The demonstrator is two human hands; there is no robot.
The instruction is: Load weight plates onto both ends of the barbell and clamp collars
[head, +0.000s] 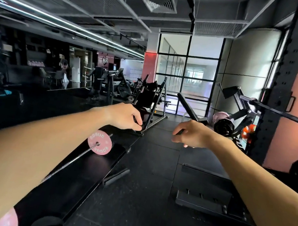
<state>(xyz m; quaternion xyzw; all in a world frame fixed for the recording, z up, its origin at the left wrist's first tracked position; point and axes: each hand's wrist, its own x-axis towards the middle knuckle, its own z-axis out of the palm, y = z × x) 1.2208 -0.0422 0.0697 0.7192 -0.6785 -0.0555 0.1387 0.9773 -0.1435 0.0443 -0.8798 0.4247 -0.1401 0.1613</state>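
We count two hands, the left (125, 117) and the right (193, 134), both held out with nothing in them. We see two pink plates: one (100, 142) on a bar (73, 161), another (8, 217) at the bottom edge. A second bar (289, 116) crosses at right.

Both bare forearms are extended forward, converging toward the middle of the view. The left hand (126, 116) is held at about eleven o'clock, palm down, fingers curled loosely downward. The right hand (193, 133) is held at about one o'clock, palm down, fingers relaxed and slightly spread. Nothing is gripped.
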